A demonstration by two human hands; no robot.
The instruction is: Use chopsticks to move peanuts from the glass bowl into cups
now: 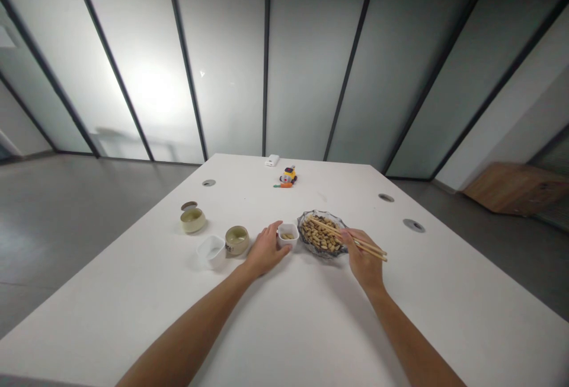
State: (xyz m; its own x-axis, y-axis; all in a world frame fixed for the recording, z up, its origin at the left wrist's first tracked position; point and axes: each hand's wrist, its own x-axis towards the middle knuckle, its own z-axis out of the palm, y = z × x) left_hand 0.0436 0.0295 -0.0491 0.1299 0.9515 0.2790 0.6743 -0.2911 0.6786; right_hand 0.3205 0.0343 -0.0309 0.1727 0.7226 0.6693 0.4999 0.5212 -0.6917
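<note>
My left hand (268, 249) is closed around the side of a small white square bowl (288, 234), which has a few light brown pieces at its bottom. In my right hand (363, 256) I grip a pair of wooden chopsticks (371, 249). Their tips reach over a clear, scallop-edged glass dish (303, 243), among the many nuts or seeds (320, 234) heaped in it. Whether the tips pinch a piece is too small to tell. The dish stands just right of the white bowl.
Left of my left hand are a green-brown ceramic cup (237, 240), another white bowl (211, 252) and a pale green cup (192, 220). Farther back lie a yellow toy vehicle (288, 175), a toy carrot (284, 185) and a white box-like object (272, 160). Round grommets (414, 225) are set in the white table (293, 328).
</note>
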